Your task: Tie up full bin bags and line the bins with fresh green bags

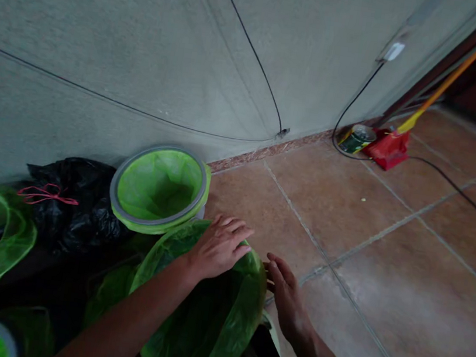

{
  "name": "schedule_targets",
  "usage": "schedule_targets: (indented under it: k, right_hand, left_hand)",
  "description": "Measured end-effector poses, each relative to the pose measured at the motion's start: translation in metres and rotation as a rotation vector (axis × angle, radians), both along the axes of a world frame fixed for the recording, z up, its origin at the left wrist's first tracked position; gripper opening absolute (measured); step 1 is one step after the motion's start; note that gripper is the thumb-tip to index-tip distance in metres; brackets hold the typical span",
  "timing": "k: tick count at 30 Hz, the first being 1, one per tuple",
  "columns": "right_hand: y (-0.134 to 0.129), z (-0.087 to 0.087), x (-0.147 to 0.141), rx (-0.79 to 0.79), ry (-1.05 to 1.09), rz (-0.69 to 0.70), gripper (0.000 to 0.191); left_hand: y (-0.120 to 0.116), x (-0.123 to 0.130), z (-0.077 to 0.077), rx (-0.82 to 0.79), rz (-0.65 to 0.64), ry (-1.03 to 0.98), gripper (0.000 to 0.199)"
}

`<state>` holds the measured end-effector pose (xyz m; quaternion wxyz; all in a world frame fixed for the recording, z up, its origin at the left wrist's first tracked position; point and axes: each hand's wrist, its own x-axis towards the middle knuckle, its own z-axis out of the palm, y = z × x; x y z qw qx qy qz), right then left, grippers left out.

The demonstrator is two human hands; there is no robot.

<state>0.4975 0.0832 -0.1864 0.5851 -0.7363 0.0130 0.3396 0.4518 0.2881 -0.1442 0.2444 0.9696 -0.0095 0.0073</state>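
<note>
A bin lined with a translucent green bin bag [239, 326] stands in front of me, its mouth facing up and the bag folded over its rim. Across the far side of this rim lies my left hand [220, 247], palm down, its fingers slightly bent and a gap between thumb and forefinger. My right hand [286, 294] is at the bin's right side, fingers stretched out and their tips at the outside of the bag. Just beyond stands another bin [158, 185], with a grey ring around its mouth and a light green bag inside.
A tied black rubbish bag [76, 209] with a red string leans by the wall. More green bag material [12, 241] and a grey-rimmed bin [6, 335] are at left. Along the wall stand a tin [356, 139] and a red dustpan [388, 149]; a black cable [455, 176] crosses the tiles.
</note>
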Motion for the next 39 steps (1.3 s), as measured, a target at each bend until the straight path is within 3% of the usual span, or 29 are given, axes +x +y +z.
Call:
schedule_targets:
  k: [5, 12, 25, 29, 33, 37, 39]
  right_hand:
    - [0.005, 0.002, -0.002, 0.168, 0.271, -0.185, 0.046]
    - [0.008, 0.004, -0.003, 0.297, 0.340, -0.185, 0.035]
    - [0.013, -0.016, -0.021, 0.191, 0.167, -0.080, 0.024]
    - [0.003, -0.019, -0.015, 0.024, -0.124, -0.040, 0.028]
    - [0.003, -0.004, -0.003, -0.091, -0.465, -0.019, 0.031]
    - [0.013, 0.007, -0.003, -0.154, -0.603, 0.230, 0.029]
    - [0.016, 0.007, -0.006, -0.167, -0.601, 0.275, 0.026]
  left_hand:
    - [-0.006, 0.002, -0.001, 0.039, -0.133, 0.063, 0.040]
    - [-0.012, 0.015, -0.003, 0.099, -0.345, 0.064, 0.036]
    - [-0.010, 0.025, -0.016, 0.182, -0.405, 0.113, 0.007]
    - [-0.014, 0.026, -0.017, 0.229, -0.403, 0.117, 0.009]
    - [-0.014, 0.024, -0.014, 0.225, -0.373, 0.091, 0.017]
    - [-0.008, 0.010, 0.004, 0.141, -0.201, 0.002, 0.040]
    - [-0.007, -0.008, 0.015, 0.094, -0.068, -0.015, 0.044]
